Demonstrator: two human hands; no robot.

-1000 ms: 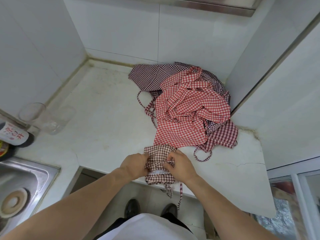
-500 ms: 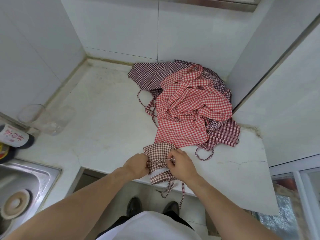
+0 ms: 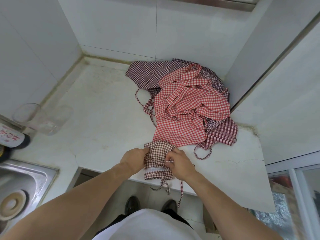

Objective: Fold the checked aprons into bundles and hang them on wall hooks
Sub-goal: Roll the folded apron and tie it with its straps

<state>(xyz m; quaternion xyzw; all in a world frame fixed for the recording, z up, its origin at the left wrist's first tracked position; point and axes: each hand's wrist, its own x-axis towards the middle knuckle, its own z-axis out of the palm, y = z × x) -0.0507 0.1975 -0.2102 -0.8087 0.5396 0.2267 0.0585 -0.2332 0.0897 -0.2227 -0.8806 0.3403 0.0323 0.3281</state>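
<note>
Surface: pale stone-look slab set into a white-tiled corner, stained along the wall joint, with hairline cracks near the front edge at 3 o'clock and at 8 o'clock. Front edge is cut back in a notch at 6 o'clock; floor tiles and two dark shoes show below it.

Folded brown-checked apron bundle lies at the front edge of the surface, at centre, its ties hanging over the edge. Left hand grips the bundle's left side, fingers curled into the cloth. Right hand sits on the right side, fingers pinching a thin tie that crosses the bundle.

Heap of loose aprons at 1 o'clock, pushed toward the corner: red-checked cloth on top, dark maroon-checked cloth beneath and behind. Its near edge is just beside the bundle; whether they touch, cannot tell. A tie loop trails out at 3 o'clock.

Clear glass lies on its side at 9 o'clock. Dark bottle with a white label just past it at the left margin. Steel sink at 8 o'clock, drain fitting visible. Metal-framed glass panel at 4 o'clock.
</note>
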